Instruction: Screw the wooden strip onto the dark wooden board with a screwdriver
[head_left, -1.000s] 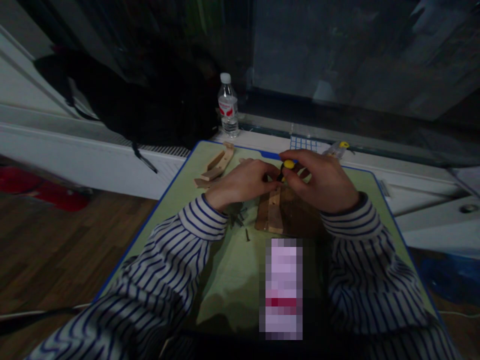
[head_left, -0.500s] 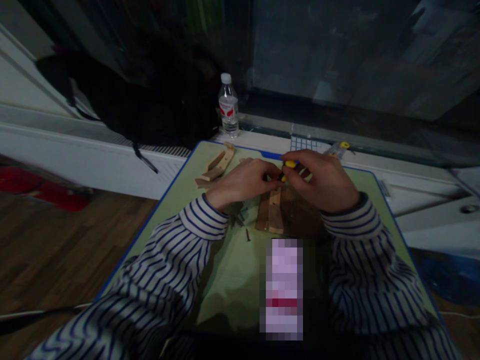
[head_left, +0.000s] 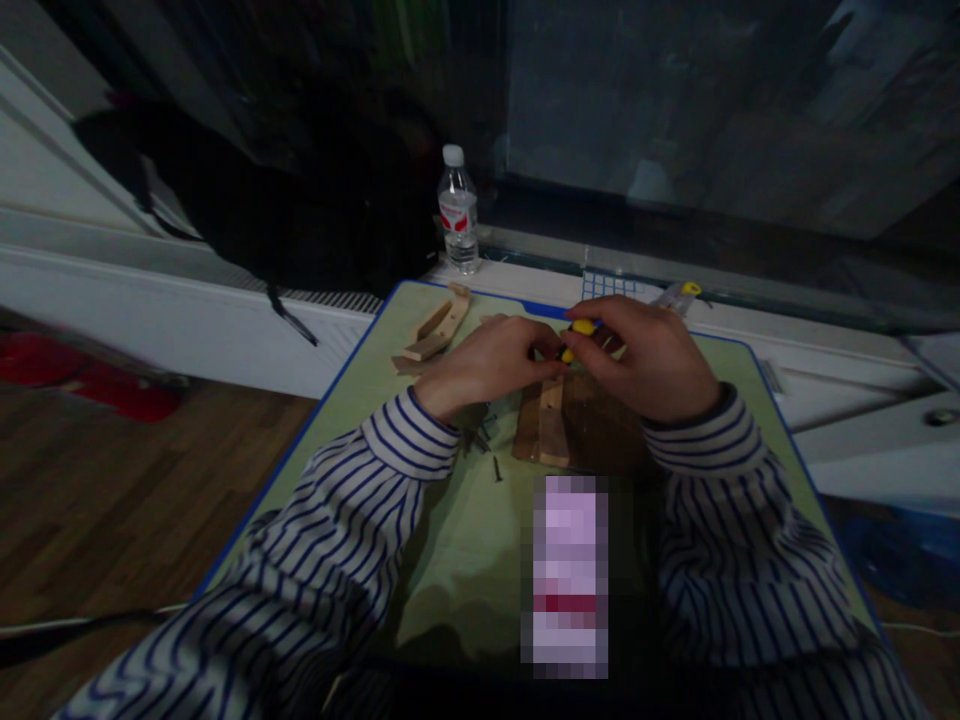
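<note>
My right hand (head_left: 649, 355) pinches a yellow-and-black handle (head_left: 582, 327), which looks like a screwdriver's; the rest of it is hidden by fingers. Just left of it, my left hand (head_left: 491, 362) is closed, thumb and fingertips together at the handle's lower end. What they grip there is hidden. Beneath both hands, a narrow wooden piece (head_left: 553, 435) with a hole lies on a brown wooden board (head_left: 600, 430). Several loose screws (head_left: 480, 432) lie by my left wrist, and a single screw (head_left: 496, 468) sits nearer to me.
More pale wooden pieces (head_left: 427, 345) lie at the table's far left. The green table (head_left: 457, 560) has a blue edge. A water bottle (head_left: 458, 215) stands on the sill behind, beside a black bag (head_left: 300, 210). A blurred-out pinkish rectangle (head_left: 570, 550) lies near the front.
The yellow-and-black handle has turned slightly between my right fingers. Both hands stay in nearly the same place, and the view has shifted a little.
</note>
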